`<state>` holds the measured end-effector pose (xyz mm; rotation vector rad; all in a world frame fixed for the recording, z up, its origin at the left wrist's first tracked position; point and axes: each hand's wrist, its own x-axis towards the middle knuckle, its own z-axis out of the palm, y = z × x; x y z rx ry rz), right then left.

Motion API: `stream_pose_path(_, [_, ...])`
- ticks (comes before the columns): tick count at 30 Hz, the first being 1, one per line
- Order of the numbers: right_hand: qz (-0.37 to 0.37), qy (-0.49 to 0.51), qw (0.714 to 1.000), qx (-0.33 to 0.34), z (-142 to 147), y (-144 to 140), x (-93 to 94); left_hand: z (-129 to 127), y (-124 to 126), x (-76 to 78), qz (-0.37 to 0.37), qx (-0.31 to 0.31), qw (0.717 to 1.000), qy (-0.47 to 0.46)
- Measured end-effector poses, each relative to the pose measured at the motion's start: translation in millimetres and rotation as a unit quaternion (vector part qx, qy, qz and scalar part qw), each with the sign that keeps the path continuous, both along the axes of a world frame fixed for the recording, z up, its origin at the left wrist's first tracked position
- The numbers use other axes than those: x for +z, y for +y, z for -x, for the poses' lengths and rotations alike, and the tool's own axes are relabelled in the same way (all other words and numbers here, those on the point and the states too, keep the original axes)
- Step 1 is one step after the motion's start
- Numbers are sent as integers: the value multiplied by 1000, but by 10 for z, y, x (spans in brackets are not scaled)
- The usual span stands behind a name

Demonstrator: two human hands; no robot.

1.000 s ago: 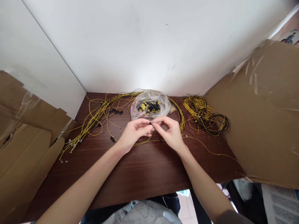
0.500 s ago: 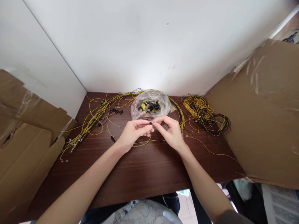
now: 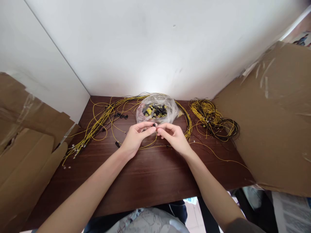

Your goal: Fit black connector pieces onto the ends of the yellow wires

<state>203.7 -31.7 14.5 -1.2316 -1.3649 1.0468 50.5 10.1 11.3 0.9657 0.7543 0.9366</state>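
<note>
Both hands meet over the table (image 3: 150,181): the left hand (image 3: 136,137) pinches a small black part (image 3: 154,124) at its fingertips, and the right hand (image 3: 173,137) closes on a yellow wire (image 3: 155,147) right beside it, fingertips touching. Just behind sits one clear bag (image 3: 156,111) of black-and-yellow pieces. Dark wood surface, white walls, cardboard on both sides. Two wire heaps: loose wires (image 3: 97,124) left, one coil (image 3: 213,119) right.
</note>
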Motion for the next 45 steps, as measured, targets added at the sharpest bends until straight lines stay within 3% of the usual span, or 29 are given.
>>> stream_pose_path(3, [12, 28, 999, 35, 75, -11, -23, -5, 1, 3, 36, -10, 998, -47])
stream_pose_path(9, [21, 55, 998, 31, 133, -26, -42, -18, -19, 26, 68, -51, 990, -113])
stream_pose_path(18, [28, 42, 998, 26, 142, -25, -30, -15, -10, 34, 84, -39, 989, -113])
stream_pose_path(27, [-107, -101, 982, -122, 72, -47, 2, -20, -21, 52, 37, 15, 999, -22])
stream_pose_path(32, [-138, -140, 973, -118, 65, -57, 24, -38, -52, 54, 0, -2, 1000, 27])
stream_pose_path(45, [-135, -137, 974, -117, 89, -71, 10, -26, -67, 54, -52, 4, 995, 87])
